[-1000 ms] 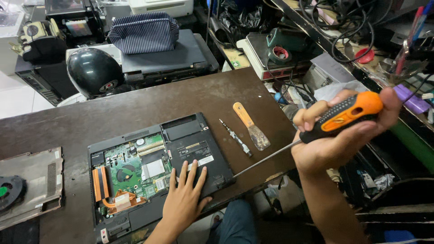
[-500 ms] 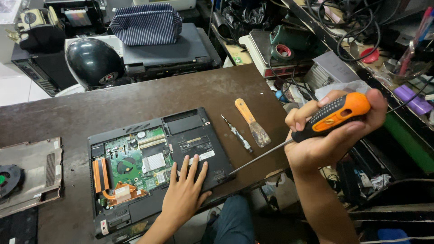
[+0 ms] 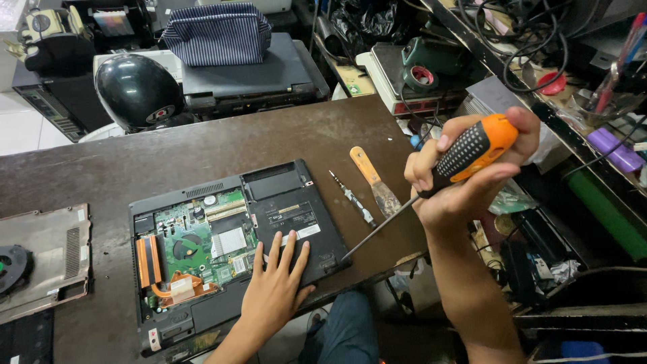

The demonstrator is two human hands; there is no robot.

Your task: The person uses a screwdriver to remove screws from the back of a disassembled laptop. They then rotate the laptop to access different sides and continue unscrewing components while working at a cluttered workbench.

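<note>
Right hand (image 3: 465, 175) was clenched around the orange-and-black handle of a screwdriver (image 3: 472, 152), raised above the table's right edge; the long shaft slanted down-left, tip at the near right corner of the opened laptop (image 3: 229, 249). Left hand (image 3: 276, 286) lay flat, fingers spread, grasping nothing, pressed on the laptop's black cover panel. The laptop sat underside up on the dark table (image 3: 202, 148); its open shell held a green circuit board, a round fan and copper heat pipes on the left. Just right of it lay a small screwdriver (image 3: 352, 198) and an orange-handled scraper (image 3: 376, 182), side by side. A detached grey cover panel (image 3: 44, 259) lay well to the left.
</note>
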